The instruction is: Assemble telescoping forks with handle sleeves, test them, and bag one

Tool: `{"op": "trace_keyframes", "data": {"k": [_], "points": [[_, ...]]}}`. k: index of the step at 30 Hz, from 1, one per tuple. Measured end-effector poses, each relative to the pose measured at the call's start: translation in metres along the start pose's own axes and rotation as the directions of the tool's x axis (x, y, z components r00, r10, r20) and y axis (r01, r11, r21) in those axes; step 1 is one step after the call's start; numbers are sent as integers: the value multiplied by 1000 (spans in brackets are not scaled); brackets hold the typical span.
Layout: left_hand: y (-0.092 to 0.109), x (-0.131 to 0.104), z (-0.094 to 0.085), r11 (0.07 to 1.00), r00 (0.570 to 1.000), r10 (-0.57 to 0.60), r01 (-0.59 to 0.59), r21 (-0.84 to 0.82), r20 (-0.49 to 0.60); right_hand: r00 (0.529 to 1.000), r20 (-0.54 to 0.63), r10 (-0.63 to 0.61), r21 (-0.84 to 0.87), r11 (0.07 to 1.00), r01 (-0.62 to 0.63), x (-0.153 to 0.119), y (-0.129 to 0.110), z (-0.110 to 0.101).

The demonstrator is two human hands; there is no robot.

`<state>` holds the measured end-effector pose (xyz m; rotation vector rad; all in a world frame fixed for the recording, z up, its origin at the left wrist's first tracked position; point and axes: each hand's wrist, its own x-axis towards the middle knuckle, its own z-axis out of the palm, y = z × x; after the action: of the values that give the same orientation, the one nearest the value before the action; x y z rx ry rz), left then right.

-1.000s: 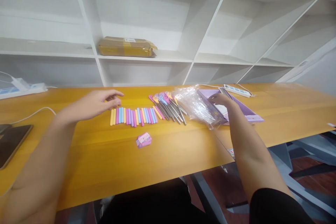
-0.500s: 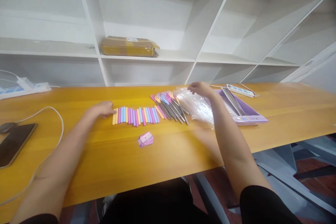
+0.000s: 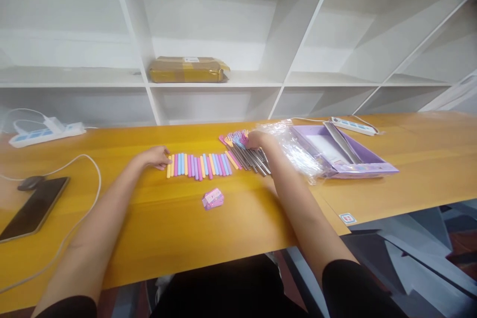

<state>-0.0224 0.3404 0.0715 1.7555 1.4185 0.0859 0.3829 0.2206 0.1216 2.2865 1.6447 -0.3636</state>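
A row of coloured sticks [image 3: 199, 166] in yellow, pink, purple and blue lies side by side on the wooden table. My left hand [image 3: 155, 157] rests at the row's left end, fingers slightly apart beside the last yellow stick. To the right lies a pile of back scratchers [image 3: 250, 155], with metal rods and coloured claw-shaped heads. Over the heads is my right hand [image 3: 258, 140], fingers pointing down into the pile; its fingertips are hidden, so any grip cannot be made out. Small pink cards [image 3: 213, 198] lie in front of the row.
Crumpled clear plastic [image 3: 294, 146] lies right of the pile, against an open purple box [image 3: 372, 168]. A phone [image 3: 35, 208], a mouse [image 3: 31, 183] and a white cable are at left. Power strips [image 3: 48, 134] sit near the shelves, which hold a taped carton [image 3: 189, 69].
My right hand has moved left, from the clear plastic to the heads of the back scratchers. My left hand stays by the row's left end. The view has shifted slightly.
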Motion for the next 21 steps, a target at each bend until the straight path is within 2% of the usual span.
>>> {"op": "trace_keyframes", "data": {"k": [3, 6, 9, 12, 15, 21], "points": [[-3, 0, -3, 1000, 1000, 1, -1, 7, 14, 1000, 8, -6, 19, 1000, 6, -4, 3, 1], [-3, -5, -6, 980, 989, 117, -130, 149, 89, 1000, -2, -25, 55, 998, 25, -6, 9, -2], [0, -12, -5, 875, 962, 206, -262, 407, 177, 997, -53, -46, 82, 995, 51, -9, 16, -10], [5, -15, 1, 782, 969, 158, -239, 575, 188, 990, -124, -74, 108, 990, 87, -17, 19, -20], [8, -15, 7, 747, 972, 139, -229, 624, 190, 981, -163, -106, 146, 981, 131, -32, 19, -29], [9, -15, 10, 741, 964, 176, -263, 618, 199, 958, -261, -120, 276, 942, 193, -62, 21, -40]]}}
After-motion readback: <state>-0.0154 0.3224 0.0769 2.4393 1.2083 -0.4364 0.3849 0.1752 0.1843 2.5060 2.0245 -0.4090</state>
